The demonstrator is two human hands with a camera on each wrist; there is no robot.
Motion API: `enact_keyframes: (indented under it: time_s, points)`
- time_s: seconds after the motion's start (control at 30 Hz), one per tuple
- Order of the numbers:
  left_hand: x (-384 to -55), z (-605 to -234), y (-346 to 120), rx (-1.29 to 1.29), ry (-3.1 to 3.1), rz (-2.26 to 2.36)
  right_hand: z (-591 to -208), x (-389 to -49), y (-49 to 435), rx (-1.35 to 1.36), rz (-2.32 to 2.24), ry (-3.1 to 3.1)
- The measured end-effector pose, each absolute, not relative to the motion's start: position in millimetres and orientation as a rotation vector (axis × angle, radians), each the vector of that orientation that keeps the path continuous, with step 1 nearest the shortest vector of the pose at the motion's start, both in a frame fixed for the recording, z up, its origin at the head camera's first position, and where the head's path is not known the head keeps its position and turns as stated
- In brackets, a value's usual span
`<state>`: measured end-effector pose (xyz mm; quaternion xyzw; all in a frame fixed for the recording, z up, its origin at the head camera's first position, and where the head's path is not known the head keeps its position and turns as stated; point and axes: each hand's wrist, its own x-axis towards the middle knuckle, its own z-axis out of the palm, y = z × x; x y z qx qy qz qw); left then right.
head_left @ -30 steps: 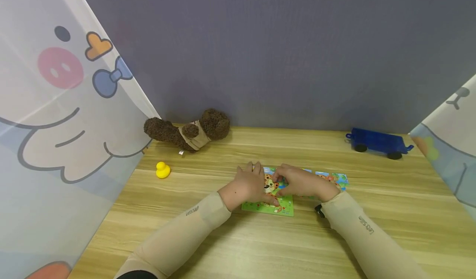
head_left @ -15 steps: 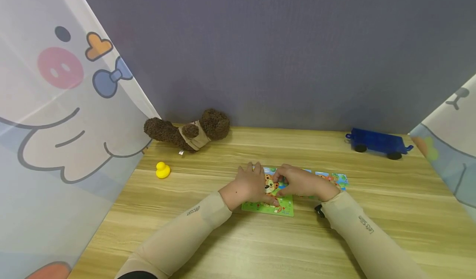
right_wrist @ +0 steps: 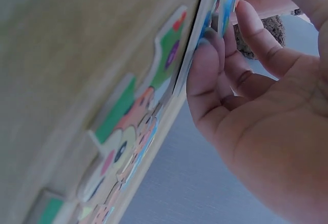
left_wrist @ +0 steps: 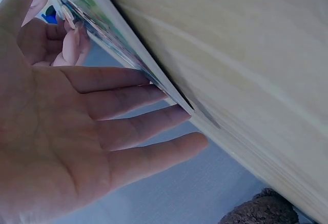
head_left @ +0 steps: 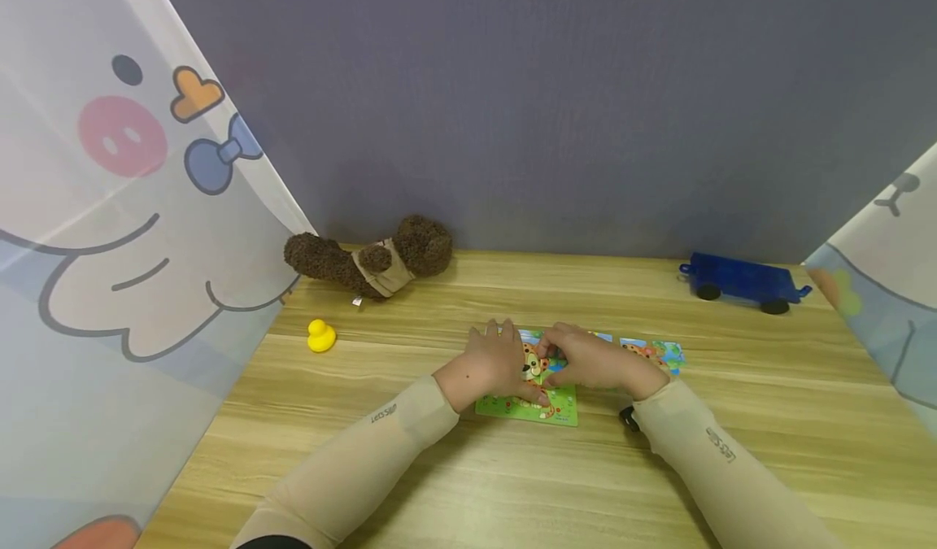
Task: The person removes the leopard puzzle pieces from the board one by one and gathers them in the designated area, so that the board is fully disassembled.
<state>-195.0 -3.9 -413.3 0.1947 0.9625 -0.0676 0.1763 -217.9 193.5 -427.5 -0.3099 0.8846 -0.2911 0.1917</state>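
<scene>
A green and blue jigsaw puzzle board point(head_left: 527, 409) with a spotted cartoon animal lies flat on the table. My left hand point(head_left: 494, 366) rests across its left part; in the left wrist view its fingers point(left_wrist: 138, 131) are straight, with tips at the board's edge. At the board's right side, my right hand point(head_left: 589, 360) curls its thumb and fingers. In the right wrist view it pinches a thin puzzle piece point(right_wrist: 222, 8) against the board, mostly hidden by the fingers. Several loose puzzle pieces point(head_left: 662, 352) lie to the right, partly behind the right hand and wrist.
A brown plush toy point(head_left: 376, 258) lies at the back left, with a yellow rubber duck point(head_left: 320, 336) before it. A blue toy wagon point(head_left: 743, 281) stands at the back right. A grey panel point(head_left: 527, 110) rises behind the wooden table point(head_left: 468, 484).
The left forearm has shifted very slightly to the right. Both hands keep their places on the puzzle.
</scene>
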Motion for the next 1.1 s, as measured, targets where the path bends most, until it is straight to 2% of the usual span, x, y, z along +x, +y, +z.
enact_keyframes:
  time_s: [1.1]
  points:
    - [-193.7, -410.1, -3.8, 0.618, 2.747, -0.186, -424.0, -217.3, 201.7, -0.932, -0.930, 2.378]
